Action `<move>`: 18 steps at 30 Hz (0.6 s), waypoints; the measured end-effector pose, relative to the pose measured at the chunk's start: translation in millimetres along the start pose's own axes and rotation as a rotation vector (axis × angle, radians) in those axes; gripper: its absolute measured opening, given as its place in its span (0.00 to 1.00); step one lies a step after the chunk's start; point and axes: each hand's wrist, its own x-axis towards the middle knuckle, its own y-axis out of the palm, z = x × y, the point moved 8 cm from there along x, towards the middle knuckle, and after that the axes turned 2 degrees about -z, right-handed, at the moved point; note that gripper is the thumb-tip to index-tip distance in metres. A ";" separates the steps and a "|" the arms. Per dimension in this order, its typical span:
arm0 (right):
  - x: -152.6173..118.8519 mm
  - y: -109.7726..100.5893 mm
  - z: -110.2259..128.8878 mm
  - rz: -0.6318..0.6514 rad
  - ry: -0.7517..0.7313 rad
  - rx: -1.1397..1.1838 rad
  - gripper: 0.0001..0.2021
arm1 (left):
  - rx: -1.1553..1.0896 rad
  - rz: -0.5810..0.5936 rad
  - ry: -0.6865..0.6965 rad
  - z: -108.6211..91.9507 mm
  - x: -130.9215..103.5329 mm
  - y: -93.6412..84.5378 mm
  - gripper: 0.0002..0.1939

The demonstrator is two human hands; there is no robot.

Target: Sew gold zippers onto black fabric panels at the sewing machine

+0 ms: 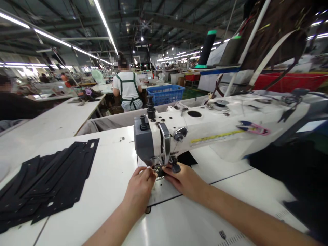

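A white sewing machine (194, 123) has its head in front of me, with the needle area (159, 167) between my hands. My left hand (142, 186) is closed, thumb and fingers pinched together just left of the presser foot. From the right, my right hand (186, 179) reaches in under the machine head, its fingers together and the tips beside the foot. Dark material shows between the fingertips, but what each hand pinches is hidden. A black fabric piece (188, 158) lies flat behind my right hand, partly covered by the machine head.
Many flat black pieces (61, 177) with small holes lie overlapped on the left of the white table (112, 153). A pink-handled thread snipper (252, 127) rests on the machine arm. Dark cloth (276, 171) is at right. Beyond are a blue basket (166, 93) and a person (127, 87).
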 end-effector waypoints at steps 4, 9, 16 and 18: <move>-16.3 -23.1 -29.7 0.081 0.187 -0.357 0.08 | 0.020 0.027 -0.005 -11.9 1.7 -11.1 0.10; -66.3 -20.0 24.3 0.155 0.133 -0.276 0.07 | -0.135 0.046 0.119 -71.9 2.4 -22.9 0.16; -125.3 4.6 53.1 0.360 0.885 0.960 0.13 | -0.698 0.114 -0.435 -45.6 -4.2 -15.1 0.11; -112.2 13.5 58.2 0.260 1.057 1.366 0.23 | -0.828 0.041 -0.743 -27.3 -12.8 -14.7 0.11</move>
